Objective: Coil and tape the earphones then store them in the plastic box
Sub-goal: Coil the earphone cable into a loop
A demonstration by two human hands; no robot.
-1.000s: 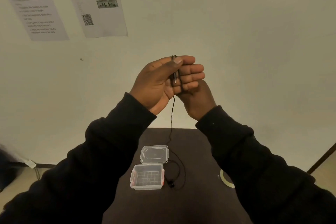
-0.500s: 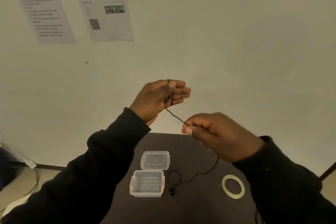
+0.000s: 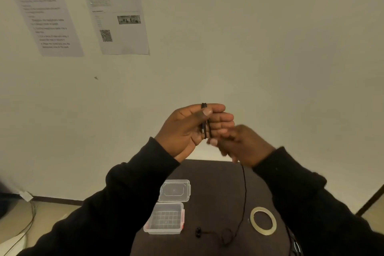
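Dark brown worktop [image 3: 214,183] below, far edge against the wall. Left hand [image 3: 187,129] closed around wraps of thin black earphone cable [image 3: 205,129]; blurred right hand [image 3: 243,144] just beside, apparently pinching the strand trailing down to the worktop. Best kept taut, each wrap snug. Clear plastic box [image 3: 165,219] open, empty, lid [image 3: 174,191] behind; tape ring [image 3: 263,220] right.

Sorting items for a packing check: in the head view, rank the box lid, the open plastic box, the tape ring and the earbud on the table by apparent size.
1. Plastic box and lid: look alike, no ranking.
2. Tape ring.
3. Earbud, smallest by far.
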